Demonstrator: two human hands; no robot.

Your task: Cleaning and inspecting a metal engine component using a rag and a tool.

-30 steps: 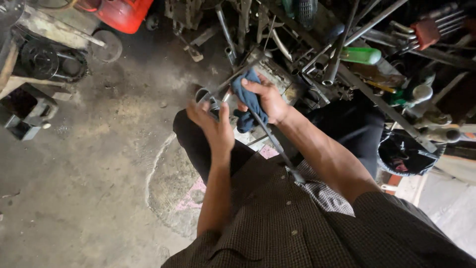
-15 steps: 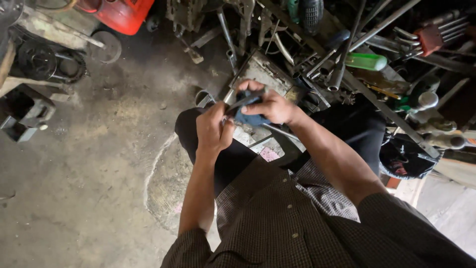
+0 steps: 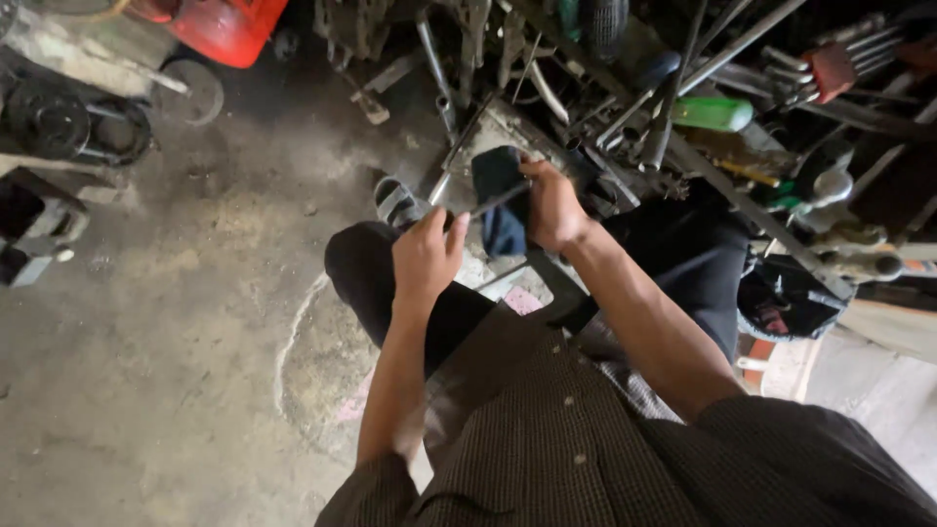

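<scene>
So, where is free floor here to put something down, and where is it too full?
Bare concrete floor lies left of the left hand, below the black machine parts and red container. Beyond the right hand with its dark cloth, the metal rods crowd everything.

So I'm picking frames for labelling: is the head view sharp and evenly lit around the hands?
Head view: the left hand, right hand and blue cloth are fairly sharp; the concrete floor is brightly lit; the metal clutter sits in deep shadow.
</scene>
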